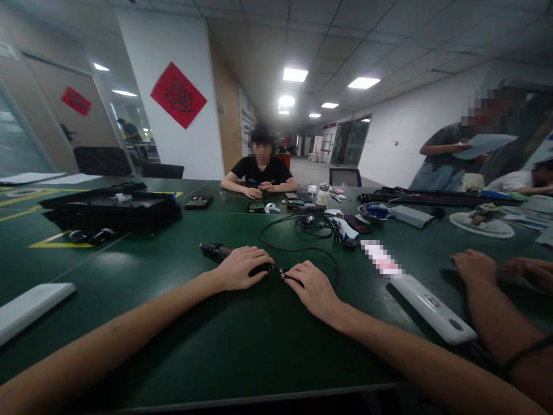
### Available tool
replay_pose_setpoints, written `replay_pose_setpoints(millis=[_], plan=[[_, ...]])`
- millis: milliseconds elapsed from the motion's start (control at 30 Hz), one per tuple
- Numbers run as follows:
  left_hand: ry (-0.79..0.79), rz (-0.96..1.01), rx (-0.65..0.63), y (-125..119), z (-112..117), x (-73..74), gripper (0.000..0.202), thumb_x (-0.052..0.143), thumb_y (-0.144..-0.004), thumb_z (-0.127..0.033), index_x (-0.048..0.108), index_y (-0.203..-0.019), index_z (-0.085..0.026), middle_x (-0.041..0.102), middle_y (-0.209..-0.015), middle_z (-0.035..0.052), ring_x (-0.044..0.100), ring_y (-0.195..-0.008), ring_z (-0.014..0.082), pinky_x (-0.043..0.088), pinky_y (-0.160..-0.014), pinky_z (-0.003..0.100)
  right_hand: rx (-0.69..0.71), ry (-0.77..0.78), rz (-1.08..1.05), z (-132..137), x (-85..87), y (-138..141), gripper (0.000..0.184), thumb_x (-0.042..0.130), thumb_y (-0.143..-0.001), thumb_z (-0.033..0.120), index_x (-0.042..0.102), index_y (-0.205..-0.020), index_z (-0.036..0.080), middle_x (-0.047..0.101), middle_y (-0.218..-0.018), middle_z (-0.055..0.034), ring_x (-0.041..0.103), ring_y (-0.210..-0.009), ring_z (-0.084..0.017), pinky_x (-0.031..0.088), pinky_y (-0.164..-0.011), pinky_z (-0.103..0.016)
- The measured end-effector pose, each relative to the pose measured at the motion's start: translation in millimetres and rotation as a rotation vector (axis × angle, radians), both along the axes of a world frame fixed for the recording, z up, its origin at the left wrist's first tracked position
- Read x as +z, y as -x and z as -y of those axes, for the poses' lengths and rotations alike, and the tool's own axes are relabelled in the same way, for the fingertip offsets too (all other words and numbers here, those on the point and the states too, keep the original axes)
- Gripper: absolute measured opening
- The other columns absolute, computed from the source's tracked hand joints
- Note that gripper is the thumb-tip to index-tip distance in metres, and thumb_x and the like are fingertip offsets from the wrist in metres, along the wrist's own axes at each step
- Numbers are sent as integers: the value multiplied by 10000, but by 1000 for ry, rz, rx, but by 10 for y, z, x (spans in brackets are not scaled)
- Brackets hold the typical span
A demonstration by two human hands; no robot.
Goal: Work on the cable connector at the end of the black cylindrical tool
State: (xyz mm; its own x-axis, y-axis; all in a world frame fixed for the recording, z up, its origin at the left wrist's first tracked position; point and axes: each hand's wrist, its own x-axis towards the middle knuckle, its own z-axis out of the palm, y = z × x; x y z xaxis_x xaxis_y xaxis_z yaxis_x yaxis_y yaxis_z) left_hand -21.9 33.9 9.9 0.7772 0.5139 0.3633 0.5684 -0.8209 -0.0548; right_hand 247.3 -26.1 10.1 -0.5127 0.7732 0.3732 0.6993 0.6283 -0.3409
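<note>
Green tabletop (173,323), matte, lit by ceiling panels; a long hall is seen behind. Red diamond sign (178,95) is fixed on a white pillar, its black character not legible. Left hand (239,268) is closed over a black tool (215,251) lying mid-table. Right hand (313,288) is pinched on the end of a black cable (298,250), just beside the tool. Bare surface is left toward the near edge. A white device (432,305) and a co-worker's hand (475,266) are noted at right.
</note>
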Motion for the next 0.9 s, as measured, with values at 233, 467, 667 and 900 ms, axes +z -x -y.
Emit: replay_pose_setpoints(millis=[233, 467, 667, 900], plan=[[-63, 20, 139, -148, 101, -42, 287, 506, -1021, -403, 649, -1241, -287, 697, -1146, 30, 657, -971, 213, 458, -848, 389, 48, 129, -141, 63, 55, 19, 315, 498, -1068, 308, 686, -1317, 267, 708, -1238, -47, 659, -1084, -215, 493, -939, -326], [-49, 58, 76, -195, 318, -21, 267, 541, -997, -402, 658, -1211, -293, 707, -1139, 19, 671, -905, 196, 481, -771, 355, 29, 176, -217, 96, 60, 34, 220, 598, -972, 210, 633, -1188, 215, 683, -889, -8, 630, -735, -158, 496, -685, -266], [-29, 123, 6, -159, 289, -30, 237, 520, -1030, -413, 658, -1168, -278, 722, -1147, 10, 682, -964, 179, 497, -862, 331, 43, 114, -252, 94, 67, 43, 141, 582, -1000, 234, 644, -1126, 215, 678, -1020, -43, 644, -854, -181, 530, -763, -299], [-15, 119, 15, -165, 313, -26, 245, 540, -1019, -409, 646, -1204, -289, 721, -1131, 9, 681, -971, 185, 492, -904, 336, 43, 42, -230, 6, 27, 59, 139, 565, -1026, 210, 683, -1098, 218, 654, -1099, -55, 649, -980, -190, 525, -884, -325]])
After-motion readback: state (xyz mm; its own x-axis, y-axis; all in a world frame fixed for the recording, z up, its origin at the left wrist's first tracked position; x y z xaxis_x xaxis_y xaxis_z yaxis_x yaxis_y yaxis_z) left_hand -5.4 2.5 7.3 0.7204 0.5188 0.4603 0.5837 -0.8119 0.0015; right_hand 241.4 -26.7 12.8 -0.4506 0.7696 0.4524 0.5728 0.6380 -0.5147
